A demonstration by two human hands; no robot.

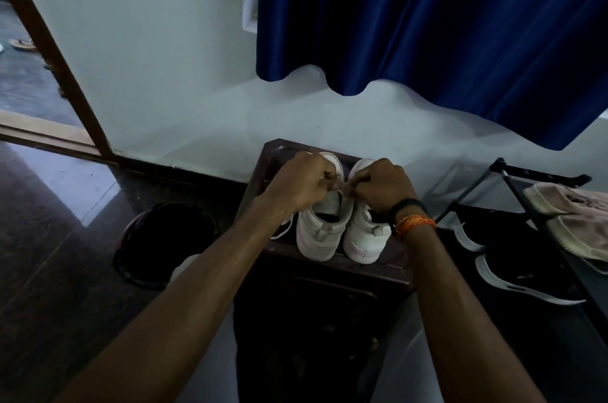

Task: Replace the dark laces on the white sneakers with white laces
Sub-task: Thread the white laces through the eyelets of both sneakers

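Note:
Two white sneakers stand side by side, heels toward me, on a dark brown stool [286, 248]. Over the left sneaker [320, 228] my left hand [301, 184] and my right hand [383, 185] meet, both with fingers pinched on a white lace [343, 188] between them. A loose end of white lace [284, 230] hangs off the left sneaker's side. The right sneaker [365, 238] sits under my right wrist, which wears a black band and an orange thread. The eyelets are hidden by my hands.
A dark round bin [158, 244] stands on the floor left of the stool. A black shoe rack [539, 192] at the right carries black sneakers [513, 271] and a pinkish shoe [572, 218]. A blue curtain [427, 24] hangs on the white wall behind.

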